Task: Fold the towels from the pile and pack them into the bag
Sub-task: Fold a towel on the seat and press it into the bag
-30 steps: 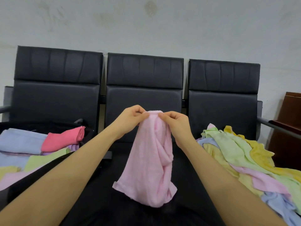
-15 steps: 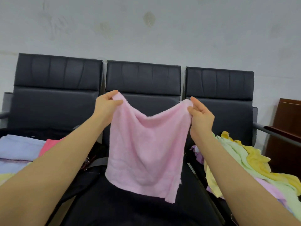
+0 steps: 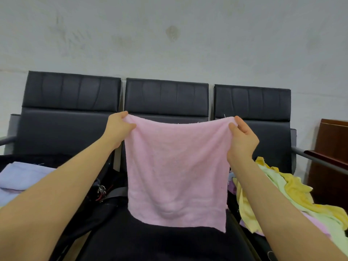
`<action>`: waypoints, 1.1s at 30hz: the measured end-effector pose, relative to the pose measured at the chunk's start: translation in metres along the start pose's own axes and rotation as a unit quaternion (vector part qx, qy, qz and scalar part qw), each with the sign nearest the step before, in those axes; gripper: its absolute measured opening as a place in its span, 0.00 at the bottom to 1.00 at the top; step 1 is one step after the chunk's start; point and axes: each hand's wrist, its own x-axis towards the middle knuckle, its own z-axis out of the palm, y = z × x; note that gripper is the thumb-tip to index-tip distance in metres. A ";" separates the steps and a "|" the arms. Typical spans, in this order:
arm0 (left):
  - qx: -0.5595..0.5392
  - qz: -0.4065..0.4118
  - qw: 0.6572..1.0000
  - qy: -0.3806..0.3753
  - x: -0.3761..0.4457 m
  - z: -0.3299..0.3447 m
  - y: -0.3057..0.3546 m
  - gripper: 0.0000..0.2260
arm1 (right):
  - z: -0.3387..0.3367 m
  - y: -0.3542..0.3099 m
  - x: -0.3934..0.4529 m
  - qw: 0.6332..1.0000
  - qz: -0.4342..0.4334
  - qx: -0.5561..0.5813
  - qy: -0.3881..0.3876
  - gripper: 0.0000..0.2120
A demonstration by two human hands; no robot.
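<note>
A pink towel (image 3: 177,172) hangs spread out flat in front of the middle seat. My left hand (image 3: 117,129) pinches its top left corner and my right hand (image 3: 243,137) pinches its top right corner. The towel's lower edge hangs just over the middle seat cushion (image 3: 160,243). The pile of unfolded towels (image 3: 293,200), yellow, light green and pink, lies on the right seat. The black bag (image 3: 90,208) sits on the left seat with a folded lilac towel (image 3: 24,178) in it; my left forearm hides much of it.
Three black padded chairs (image 3: 166,98) stand in a row against a grey wall. A metal armrest (image 3: 320,161) juts out at the right, with brown wooden furniture (image 3: 331,159) behind it. A key ring and strap (image 3: 102,191) hang from the bag.
My hands moved apart and upward, opening the bunched pink towel until it hangs flat and taut between them. My view tilted up, so the folded towels on the left are mostly out of sight.
</note>
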 end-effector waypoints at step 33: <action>0.055 0.058 0.997 0.017 -0.013 -0.024 -0.001 0.07 | -0.012 0.003 0.025 0.974 -0.108 -0.193 0.042 0.06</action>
